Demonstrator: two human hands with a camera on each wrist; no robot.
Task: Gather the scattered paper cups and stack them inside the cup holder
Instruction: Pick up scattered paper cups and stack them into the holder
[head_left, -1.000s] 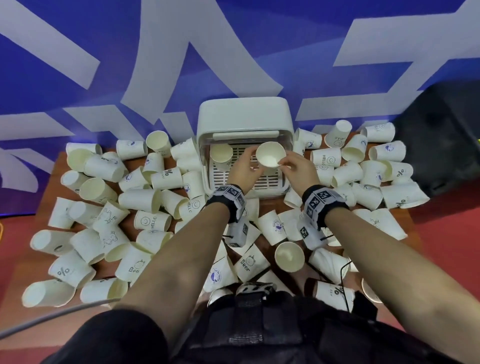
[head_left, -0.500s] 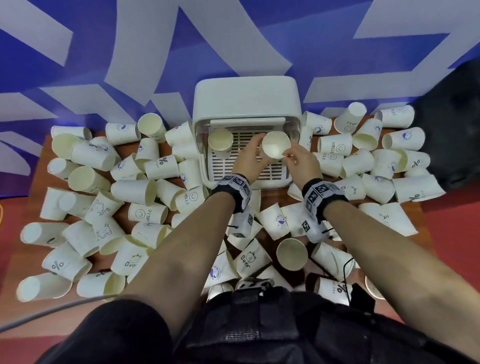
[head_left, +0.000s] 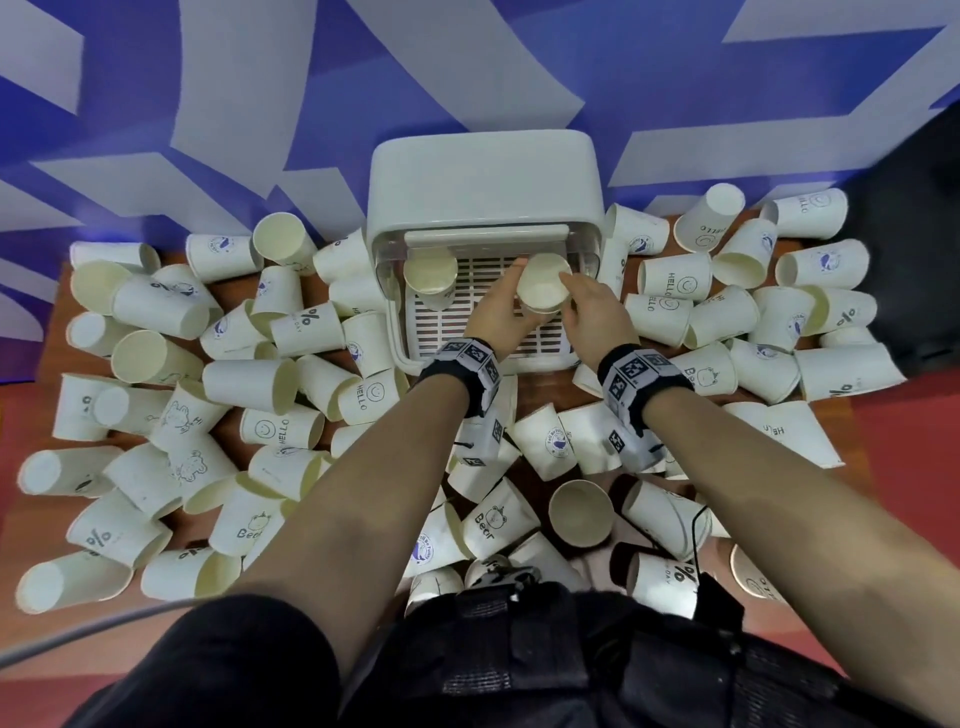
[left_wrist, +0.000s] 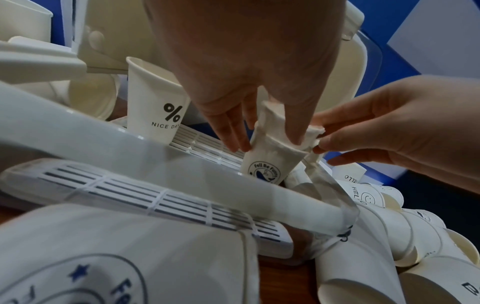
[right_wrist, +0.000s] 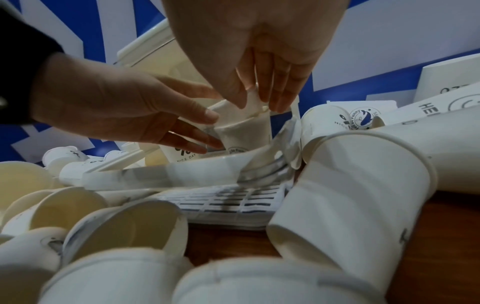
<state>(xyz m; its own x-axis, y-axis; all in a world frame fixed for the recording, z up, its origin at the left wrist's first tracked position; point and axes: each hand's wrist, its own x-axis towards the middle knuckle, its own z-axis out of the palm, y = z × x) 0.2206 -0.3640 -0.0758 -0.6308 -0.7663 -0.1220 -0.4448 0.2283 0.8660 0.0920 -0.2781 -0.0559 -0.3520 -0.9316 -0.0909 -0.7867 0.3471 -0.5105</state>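
Note:
The white cup holder (head_left: 483, 176) stands at the table's far middle, its slotted tray (head_left: 457, 325) pulled toward me. A "% NICE DAY" cup (left_wrist: 158, 107) stands upright at the tray's back left. Over the back right, both hands hold two nested paper cups (head_left: 544, 283), and the lower one bears a whale logo (left_wrist: 265, 172). My left hand (head_left: 506, 306) grips the stack's side with thumb and fingers (left_wrist: 231, 135). My right hand (head_left: 576, 304) pinches the upper cup's crumpled rim (right_wrist: 250, 102). The stack's base is hidden behind the holder's clear front wall.
Many white paper cups lie scattered on the wooden table (head_left: 524, 395) on both sides of the holder and in front of it; one stands upright (head_left: 581, 512) near me. A blue and white wall rises behind. A dark object (head_left: 919, 249) sits at the far right.
The head view has shifted closer and downward. Both hands keep hold of the nested cups over the tray's back right, with little movement relative to the holder.

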